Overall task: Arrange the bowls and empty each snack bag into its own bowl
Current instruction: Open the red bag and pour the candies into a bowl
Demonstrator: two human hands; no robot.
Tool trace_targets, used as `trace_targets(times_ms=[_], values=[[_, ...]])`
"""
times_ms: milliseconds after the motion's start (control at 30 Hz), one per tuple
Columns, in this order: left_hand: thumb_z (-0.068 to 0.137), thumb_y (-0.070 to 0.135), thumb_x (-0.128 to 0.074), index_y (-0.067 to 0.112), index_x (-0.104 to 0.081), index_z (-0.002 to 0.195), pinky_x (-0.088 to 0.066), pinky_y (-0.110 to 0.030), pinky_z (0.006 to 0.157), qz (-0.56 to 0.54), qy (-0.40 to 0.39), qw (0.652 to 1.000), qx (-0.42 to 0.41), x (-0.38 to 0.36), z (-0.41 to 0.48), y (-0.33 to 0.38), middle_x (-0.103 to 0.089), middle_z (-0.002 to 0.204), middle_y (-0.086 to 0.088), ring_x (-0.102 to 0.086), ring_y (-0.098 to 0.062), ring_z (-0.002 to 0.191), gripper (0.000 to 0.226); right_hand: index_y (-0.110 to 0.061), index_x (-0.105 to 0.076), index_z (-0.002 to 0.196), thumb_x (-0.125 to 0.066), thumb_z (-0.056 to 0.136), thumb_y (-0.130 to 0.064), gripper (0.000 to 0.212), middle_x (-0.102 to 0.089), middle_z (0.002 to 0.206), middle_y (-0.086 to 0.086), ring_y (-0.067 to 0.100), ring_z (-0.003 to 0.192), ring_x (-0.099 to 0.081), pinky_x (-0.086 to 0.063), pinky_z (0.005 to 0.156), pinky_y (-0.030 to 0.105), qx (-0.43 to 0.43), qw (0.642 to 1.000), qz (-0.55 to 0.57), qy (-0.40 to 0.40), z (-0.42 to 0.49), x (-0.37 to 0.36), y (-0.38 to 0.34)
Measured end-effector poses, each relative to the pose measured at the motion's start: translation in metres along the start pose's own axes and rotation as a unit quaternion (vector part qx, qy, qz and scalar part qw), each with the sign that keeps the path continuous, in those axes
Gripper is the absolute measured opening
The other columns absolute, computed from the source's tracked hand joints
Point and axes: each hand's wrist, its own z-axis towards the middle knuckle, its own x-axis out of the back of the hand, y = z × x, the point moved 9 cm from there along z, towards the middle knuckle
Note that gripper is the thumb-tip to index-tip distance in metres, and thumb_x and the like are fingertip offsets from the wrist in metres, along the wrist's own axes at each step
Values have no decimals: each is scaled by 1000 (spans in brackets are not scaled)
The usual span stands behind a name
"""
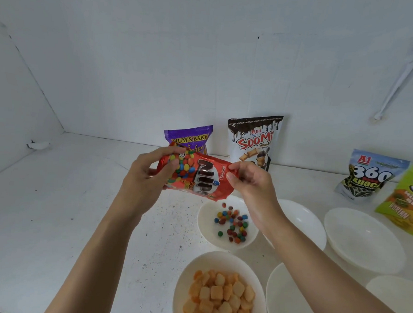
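- The left hand [149,177] gripped the left end of the red Nips bag [200,177], its fingers curled round the foil; the right hand [249,185] pinched the bag's right end between thumb and forefinger, the other fingers loosely bent behind.
- The bag lay sideways in the air between the two hands, its lettering turned on its side; it hung just above and a little left of the candy bowl [203,225].
- That white bowl held a thin scatter of coloured candies [234,223]; one or two near its far rim, close under the bag, may have been in mid-fall, though the view was too coarse to be sure.
- Nearer than it stood a second white bowl [195,263], heaped with pale orange square crackers [219,298].
- To the right sat four empty white bowls: one [302,221] partly hidden behind the right wrist; one [364,238] farther right; one [286,299] near, beside the cracker bowl; one [394,293] at the right edge, cut off by the forearm.
- Against the far wall stood a purple Mum's Bake bag [189,137], partly behind the Nips bag, and a black-and-white Soomi bag [254,139]; far right leaned a 360 Kuaci bag [369,179], with a green bag [406,202] overlapping its right side.
- Everything rested on a white speckled counter [53,220].
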Motion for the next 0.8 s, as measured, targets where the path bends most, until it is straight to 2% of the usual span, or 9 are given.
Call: trace_targets(times_ms=[67,200,367,533,733,800], values=[[98,31,-58,40,-68,113,-55,-13,57,14,7,1000,-15,5,3,10,-56,135,1,-63,-25,113,20,-19,-67,96,-69,93,-9,11,-73,105,7,17,98,-72,-59,74,25,13,1000,15,-1,2,-2,-12],[98,40,-55,41,-66,120,-53,-14,61,72,24,996,-47,16,9,30,-56,135,1,-62,-27,115,25,-17,-67,98,-70,92,-10,10,-73,106,9,22,102,-71,-61,83,34,32,999,32,3,5,-4,-32],[100,42,-53,43,-66,120,-48,-7,53,103,48,990,-84,24,10,52,-57,131,3,-62,-20,109,24,-14,-65,100,-71,92,-11,10,-73,106,11,22,102,-72,-62,84,38,43,999,31,11,4,-6,-43],[100,40,-53,43,-67,118,-49,-7,52,106,31,991,-71,15,8,42,-57,130,1,-62,-23,108,23,-15,-63,96,-70,92,-8,11,-73,102,11,18,97,-72,-58,69,22,40,999,27,20,-1,-3,-31],[99,39,-55,42,-66,117,-53,-10,52,109,6,994,-29,1,7,14,-54,134,1,-61,-25,113,22,-14,-62,97,-71,92,-12,11,-73,103,10,21,100,-72,-62,80,34,3,1000,-12,20,-5,2,0],[99,39,-55,43,-66,116,-53,-9,52,116,8,993,-28,0,7,13,-54,133,2,-61,-24,112,21,-13,-62,98,-71,92,-12,11,-73,102,10,21,99,-72,-62,81,34,-3,1000,-16,21,-5,3,3]])
